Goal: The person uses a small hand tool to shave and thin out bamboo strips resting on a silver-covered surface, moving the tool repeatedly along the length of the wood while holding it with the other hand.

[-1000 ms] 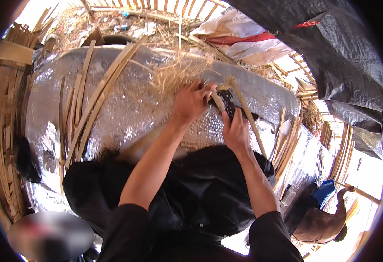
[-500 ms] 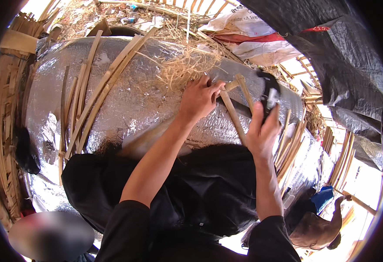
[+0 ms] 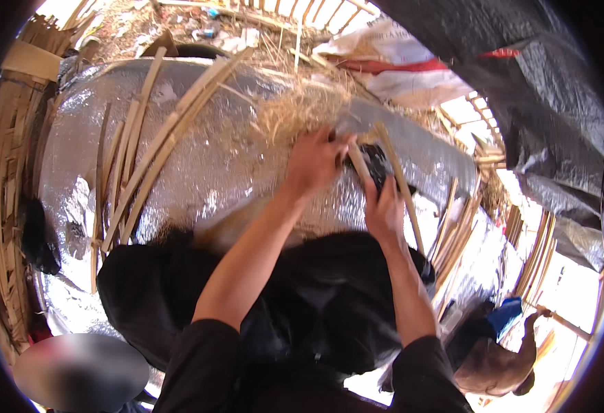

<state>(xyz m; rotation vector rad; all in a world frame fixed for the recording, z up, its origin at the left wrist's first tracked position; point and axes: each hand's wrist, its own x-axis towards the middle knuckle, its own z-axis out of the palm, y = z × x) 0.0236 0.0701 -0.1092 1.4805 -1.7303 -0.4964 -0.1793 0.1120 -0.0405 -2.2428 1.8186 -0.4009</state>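
My left hand is closed, its fingertips pinching the upper end of a narrow bamboo strip. My right hand is wrapped round a black hand tool with a shiny surface; its exact kind is unclear. The tool lies close against the right side of the pinched strip, and motion blurs it. A second bamboo strip slants down past my right hand and meets the first near the top. Beside my left fingers sits a tangle of pale shavings.
Silver foil-like sheeting spreads under the work. Long bamboo strips lie at left, with more strips at right. Black plastic sheeting hangs at upper right near a white sack. Another person is at lower right.
My right hand has swung left and inward, bringing the black tool from the right to the pinched strip. The second strip's lower end has shifted right. My left hand has barely moved.
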